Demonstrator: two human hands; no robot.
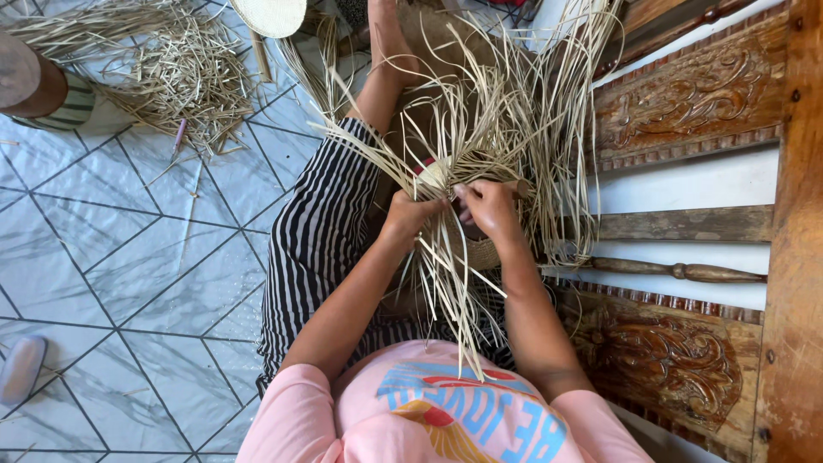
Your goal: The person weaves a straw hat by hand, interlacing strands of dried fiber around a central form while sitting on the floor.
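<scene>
A partly woven piece of pale straw (480,249) rests on my lap, with many long loose straw strips (506,111) fanning out above and below it. My left hand (410,212) is closed on a bunch of the strips at the edge of the weave. Close beside it, my right hand (489,206) pinches strips at the same spot. The two hands almost touch. I wear a pink shirt and a black-and-white striped skirt (313,231). My bare leg stretches forward under the strips.
A carved wooden bench or bed frame (686,103) runs along the right side. A heap of loose straw (180,69) lies on the grey tiled floor (129,257) at upper left, next to another person's foot (39,86). A round woven piece (270,15) sits at top.
</scene>
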